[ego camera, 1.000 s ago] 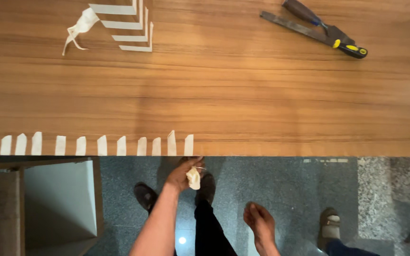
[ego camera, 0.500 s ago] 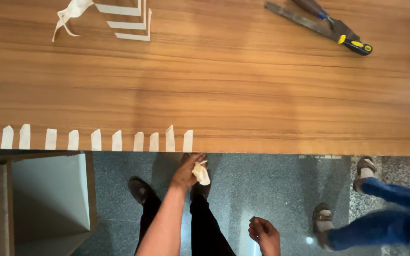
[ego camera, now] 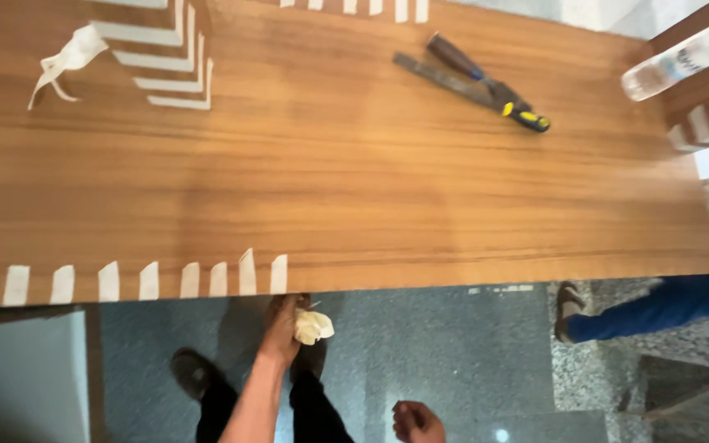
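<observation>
My left hand [ego camera: 283, 328] is just under the near edge of the wooden board [ego camera: 354, 172], shut on a crumpled wad of pale tape [ego camera: 312, 326]. It sits right below the last of several masking tape strips [ego camera: 278, 274] stuck along that edge. My right hand [ego camera: 417, 422] hangs low by my side with fingers curled and nothing in it.
A file and a chisel with a yellow-black handle [ego camera: 478, 82] lie on the far right of the board. A crumpled tape scrap [ego camera: 67, 59] lies far left beside taped stripes [ego camera: 176, 61]. A clear plastic bottle [ego camera: 683, 53] is top right. Another person's blue-trousered leg and sandal [ego camera: 650, 305] stand at right.
The view has swung right and back, showing the board's right end and the bottle. My left hand stays under the edge with the wad. The other person's leg has shifted right.
</observation>
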